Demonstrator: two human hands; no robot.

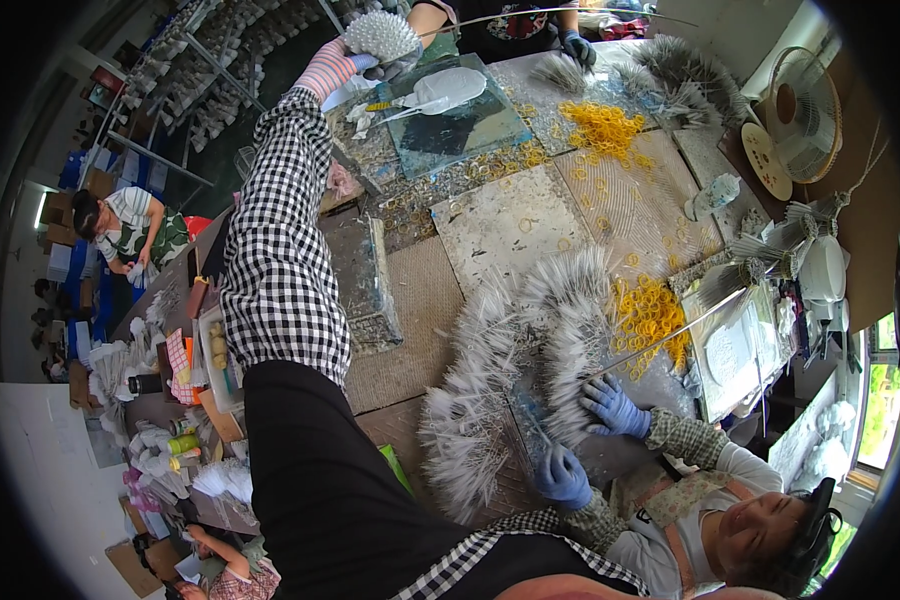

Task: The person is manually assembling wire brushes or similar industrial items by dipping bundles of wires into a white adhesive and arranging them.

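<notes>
My left arm, in a black-and-white checked sleeve, stretches to the far left of the table. My left hand (328,70), in a pink and grey striped glove, is closed at the side of a white dome (382,36) covered in knobbly points. A co-worker's bare forearm (428,18) reaches the dome from the other side, and a grey-gloved hand (404,66) is under it. Just below lies a dark glass sheet (460,130) with a white oval piece (448,90) on it. My right hand is out of view.
Yellow rings lie in piles (605,130) on the table. Bundles of thin clear bristles (485,370) stand near a co-worker's blue-gloved hands (615,407) at right. A fan (805,105) and a plastic bottle (712,197) are at the far right. Shelving (195,75) stands left.
</notes>
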